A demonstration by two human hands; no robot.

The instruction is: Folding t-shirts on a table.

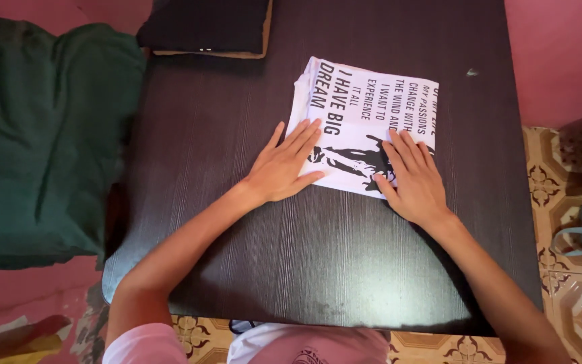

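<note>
Head view: your left hand (283, 165) and right hand (412, 178) press spread flat on the folded white shirt (365, 114) near the table's (237, 121) far edge; it looks soft, light, limp, so grip its folded edges.

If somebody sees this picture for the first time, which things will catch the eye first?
The folded white shirt with black print stands out on the dark table, right of centre. Both hands lie flat on its near edge: the left hand at its left corner, the right hand at its right. A large green cloth fills the left side.
</note>
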